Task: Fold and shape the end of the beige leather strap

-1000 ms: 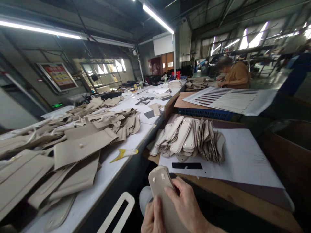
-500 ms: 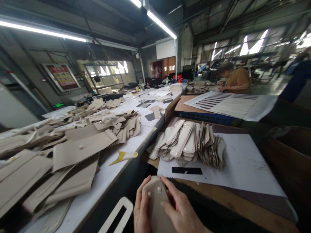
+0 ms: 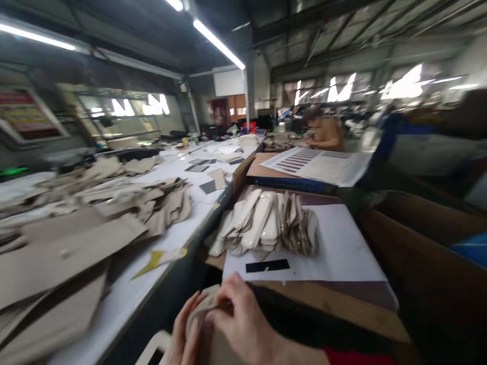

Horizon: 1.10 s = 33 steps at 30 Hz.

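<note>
While blurred, left hand point(image 3: 182, 332) and right hand point(image 3: 241, 324) gripping beige piece point(image 3: 201, 309)

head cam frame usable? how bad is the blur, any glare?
Head view: heavy motion blur throughout; the beige piece between the left hand and right hand is smeared, edges unreadable. Ceiling tube lights and far windows blow out white. Wide-angle stretch at the edges.

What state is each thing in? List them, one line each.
Left hand: gripping the beige piece.
Right hand: pressing on the beige piece.
Beige piece: held between both hands, blurred.
Stack of pieces: fanned out on white paper.
Yellow tube: lying flat on the table.
</note>
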Motion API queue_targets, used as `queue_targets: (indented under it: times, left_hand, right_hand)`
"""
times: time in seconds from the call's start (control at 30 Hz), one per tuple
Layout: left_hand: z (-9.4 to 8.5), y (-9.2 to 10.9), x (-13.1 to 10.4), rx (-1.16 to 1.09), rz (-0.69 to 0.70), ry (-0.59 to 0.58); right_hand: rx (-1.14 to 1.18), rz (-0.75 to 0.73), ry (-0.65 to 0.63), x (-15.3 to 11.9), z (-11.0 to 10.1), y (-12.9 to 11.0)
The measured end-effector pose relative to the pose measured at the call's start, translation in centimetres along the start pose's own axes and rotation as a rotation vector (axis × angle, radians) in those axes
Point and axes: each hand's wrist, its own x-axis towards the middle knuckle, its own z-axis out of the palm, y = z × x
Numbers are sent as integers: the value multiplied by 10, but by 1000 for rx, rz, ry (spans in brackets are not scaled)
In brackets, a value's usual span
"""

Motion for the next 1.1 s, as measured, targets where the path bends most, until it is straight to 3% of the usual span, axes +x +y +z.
queue_targets:
  times: [0.1,0.23,0.4,0.5,0.57,0.7,0.93,1.1]
  left_hand:
    - [-20,5,-9,-21,-8,-191]
    - [-24,6,-7,-102,46,-205]
    - [-25,2,-10,-174,29,-218]
    - [-25,5,-12,-217,-39,-177]
    - [-24,11,-14,-246,-129,-105]
    - [-22,20,-16,-301,-199,-58]
    - [-21,9,-14,-288,-170,52]
    - [-22,-1,-9,-314,-192,29]
  right_hand:
    - [22,-106,-56,6,-3,-6]
    - [35,-169,-127,-1,2,-7]
    - [59,-137,-111,-13,5,-11]
    - [69,-93,-72,-8,8,-8]
    - [89,15,-62,-5,9,-5]
    - [47,204,-134,-4,13,-5]
    - [65,130,-120,-8,29,-2]
    - [113,183,-120,-1,32,2]
